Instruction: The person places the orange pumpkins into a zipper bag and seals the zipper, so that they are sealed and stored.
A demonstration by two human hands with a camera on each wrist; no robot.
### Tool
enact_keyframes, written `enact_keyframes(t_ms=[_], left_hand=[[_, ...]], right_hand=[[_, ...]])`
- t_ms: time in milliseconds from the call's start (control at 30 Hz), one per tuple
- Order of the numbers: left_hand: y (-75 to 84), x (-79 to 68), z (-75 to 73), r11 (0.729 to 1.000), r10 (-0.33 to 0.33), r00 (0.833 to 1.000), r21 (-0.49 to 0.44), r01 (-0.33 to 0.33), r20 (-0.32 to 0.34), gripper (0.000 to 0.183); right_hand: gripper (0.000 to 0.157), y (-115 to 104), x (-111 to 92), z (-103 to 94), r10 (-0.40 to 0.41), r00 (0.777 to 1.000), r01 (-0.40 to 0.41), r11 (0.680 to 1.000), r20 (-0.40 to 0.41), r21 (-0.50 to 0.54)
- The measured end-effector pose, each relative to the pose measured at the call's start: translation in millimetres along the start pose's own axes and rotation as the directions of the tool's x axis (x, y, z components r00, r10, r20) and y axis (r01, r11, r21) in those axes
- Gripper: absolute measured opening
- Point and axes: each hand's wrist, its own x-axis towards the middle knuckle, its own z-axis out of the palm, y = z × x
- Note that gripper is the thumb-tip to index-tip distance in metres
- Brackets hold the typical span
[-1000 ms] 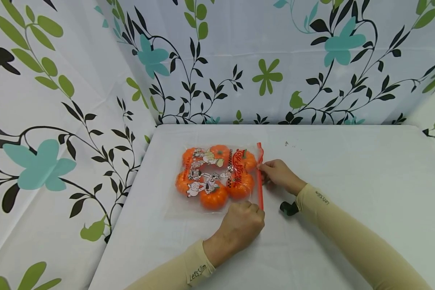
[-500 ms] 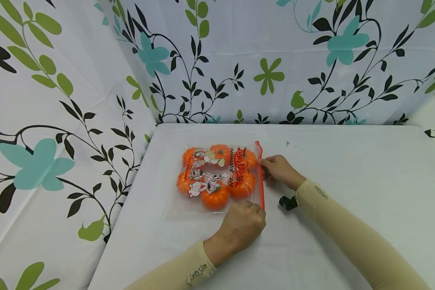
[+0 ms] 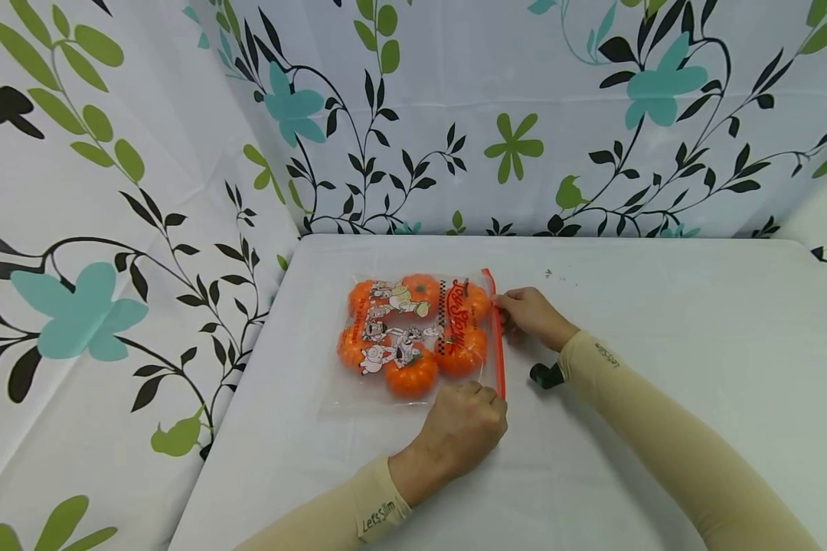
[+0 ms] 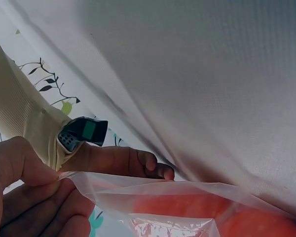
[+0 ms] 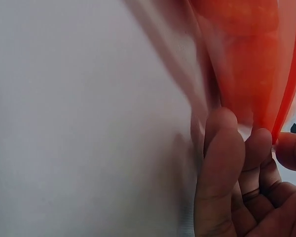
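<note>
In the head view, a clear zip bag (image 3: 341,394) with printed cartoon figures and red lettering lies on the table. Inside it are several small orange toy pumpkins (image 3: 412,376). A red zip strip (image 3: 499,352) runs along the bag's right edge. My left hand (image 3: 455,432) grips the near end of that edge; in the left wrist view, thumb and forefinger pinch the clear plastic corner. Toward the far end, my right hand (image 3: 539,320) pinches the strip. The right wrist view shows its thumb (image 5: 291,150) and fingers meeting at the red strip.
The white-covered table (image 3: 661,367) extends right of the bag. A floral curtain (image 3: 413,115) stands behind and along the left side. A dark wrist camera (image 3: 546,375) sits under the right wrist. Tan sleeves (image 3: 661,428) cover both forearms.
My right hand has slid a little along the red strip toward its far end. The left hand has stayed almost in place at the near corner.
</note>
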Motion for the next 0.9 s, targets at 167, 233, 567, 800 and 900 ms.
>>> enact_keyframes(t_ms=[167,233,567,800,900], left_hand=[[2.6,-2.6,-1.2,1.000,0.008,0.999,0.015,-0.007,-0.040,0.012],[3.6,-3.4,-1.5,1.000,0.009,0.999,0.018,-0.008,-0.047,0.011],[4.8,-4.8,-2.9,1.000,0.013,1.000,-0.026,-0.014,-0.011,0.011],[6.8,-5.4,-4.1,0.999,0.022,0.999,-0.027,-0.023,-0.030,0.009],[8.2,-5.7,-4.6,0.999,0.025,0.999,-0.020,-0.026,-0.045,0.009]], right_hand=[[0.041,-3.3,1.6,-1.5,0.013,1.000,-0.013,0.999,-0.011,-0.032],[0.042,-4.1,2.1,-1.8,0.016,1.000,-0.017,0.999,-0.018,-0.041],[0.044,-6.1,8.1,-4.9,0.031,0.998,-0.034,0.998,-0.045,-0.059],[0.046,-5.2,15.0,-9.1,0.052,0.998,-0.054,0.998,-0.041,-0.038],[0.046,-4.5,17.4,-11.9,0.059,0.997,-0.060,0.998,-0.043,-0.028]])
